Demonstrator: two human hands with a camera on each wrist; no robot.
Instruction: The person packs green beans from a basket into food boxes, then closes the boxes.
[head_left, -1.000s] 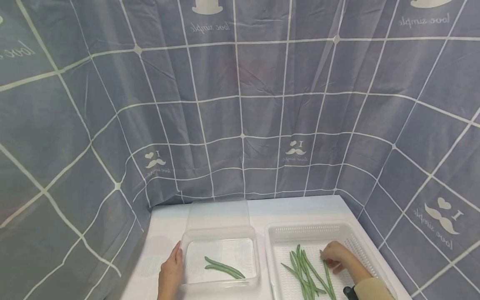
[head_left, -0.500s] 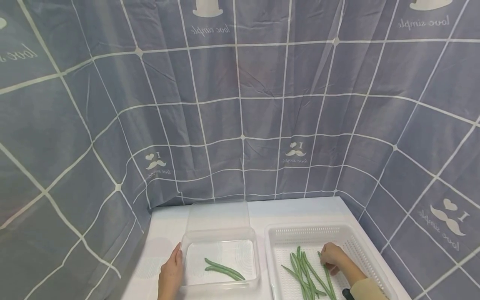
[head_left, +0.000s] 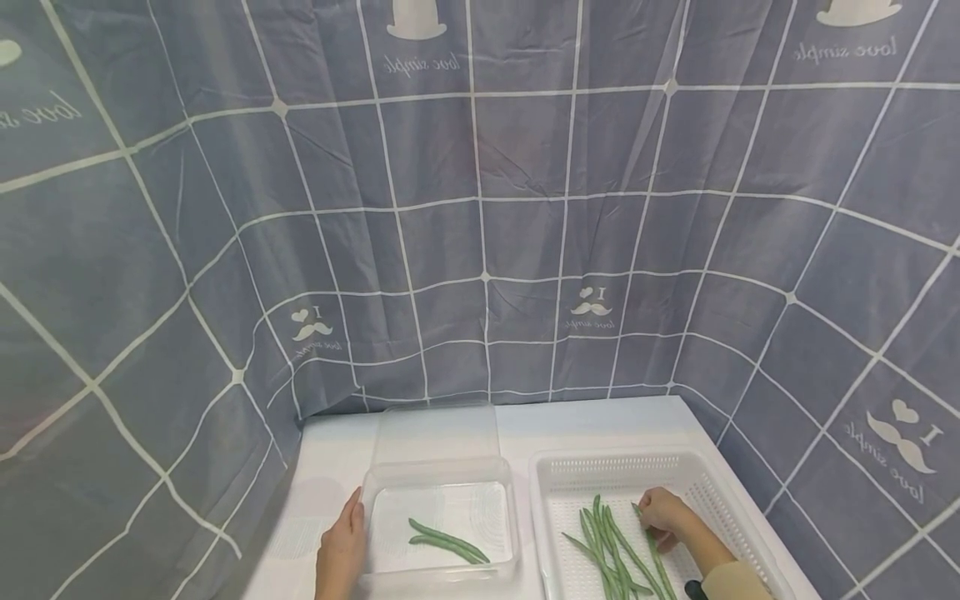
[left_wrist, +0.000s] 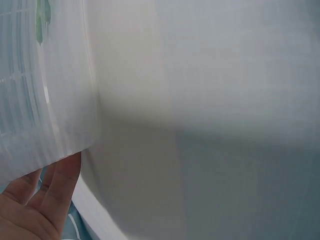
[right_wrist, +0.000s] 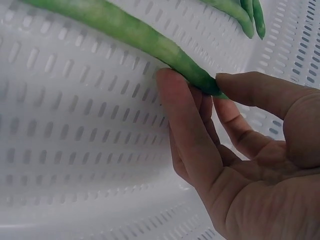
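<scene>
Pinching bean (right_wrist: 135, 32), curtain (head_left: 525, 237) — mirrored "love simple"

From my head, one camera looks forward and down, far enough back to span the curtain (head_left: 525, 237) and table (head_left: 585, 423). Close up, my left wrist's view faces past the clear box (left_wrist: 60, 115) and my left hand (left_wrist: 42, 205); my right wrist's, equally near, faces the green bean (right_wrist: 145, 40) in my right hand (right_wrist: 250, 185). The head view shares box and left hand with one, bean and right hand with the other.

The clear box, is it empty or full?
Neither: the clear box holds two green beans, and most of its bottom shows bare.
</scene>
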